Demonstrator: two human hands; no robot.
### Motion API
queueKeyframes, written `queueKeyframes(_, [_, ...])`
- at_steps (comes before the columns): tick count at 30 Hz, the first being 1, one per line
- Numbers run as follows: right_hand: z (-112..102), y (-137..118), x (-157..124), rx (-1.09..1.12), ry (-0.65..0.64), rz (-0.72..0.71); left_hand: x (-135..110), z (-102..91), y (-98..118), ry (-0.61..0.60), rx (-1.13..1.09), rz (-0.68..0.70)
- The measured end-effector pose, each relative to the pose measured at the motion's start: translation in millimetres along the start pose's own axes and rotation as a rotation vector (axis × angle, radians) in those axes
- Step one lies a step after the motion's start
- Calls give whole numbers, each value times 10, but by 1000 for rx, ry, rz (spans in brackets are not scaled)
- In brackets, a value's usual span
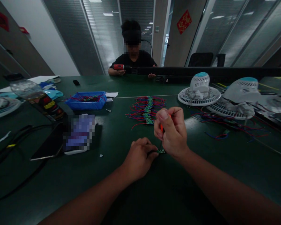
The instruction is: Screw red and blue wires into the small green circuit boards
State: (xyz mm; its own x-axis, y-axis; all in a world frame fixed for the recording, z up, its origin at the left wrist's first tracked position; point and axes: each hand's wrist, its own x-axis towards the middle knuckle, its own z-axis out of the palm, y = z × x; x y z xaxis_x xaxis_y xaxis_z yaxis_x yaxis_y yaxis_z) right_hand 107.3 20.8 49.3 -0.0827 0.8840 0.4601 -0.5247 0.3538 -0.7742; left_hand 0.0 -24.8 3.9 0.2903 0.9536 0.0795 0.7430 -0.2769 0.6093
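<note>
Head view: the left hand [138, 156] pinches one small green circuit board [162, 151] at its left end, thumb opposing the fingers, on the green table [117, 125] directly before the wearer; this grip appears intended to steady the part. The right hand [172, 132] is clenched around one orange-handled screwdriver [161, 128], shaft pointing down to the board, presumably held near upright to direct force downward. Whether the tip makes contact cannot be determined. Beyond the hands, one column of wired boards [149, 110] lies with leads spread to both sides, probably to limit tangling; overlap prevents an exact count. One blue tray [87, 105], to the left, contains further wired parts, uncountable. Two white grilled housings [199, 89] rest at right. Opposite, one co-worker [140, 58] holds one red tool [118, 67].
</note>
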Motion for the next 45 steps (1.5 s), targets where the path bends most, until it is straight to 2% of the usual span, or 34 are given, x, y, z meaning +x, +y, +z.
queueKeyframes(7, [-34,2,4,-49,12,-73,-6,-11,9,2,18,-1])
queueKeyframes(15, [-1,-67,-49,-330,-18,-29,-14,-14,1,12,-14,23])
queueKeyframes(18, [44,-124,-39,-316,-10,38,-14,-14,-5,5,-18,24])
queueKeyframes(23, [109,-158,-14,-262,75,144,-13,5,-21,16,-4,33])
queueKeyframes(29, [112,-105,-10,-162,79,38,-17,15,-21,19,2,17])
queueKeyframes(37, [63,-75,-23,-57,95,17,-15,-14,25,9,18,-4])
queueKeyframes(45, [39,-93,-11,-137,74,-12,-21,-18,17,4,27,0])
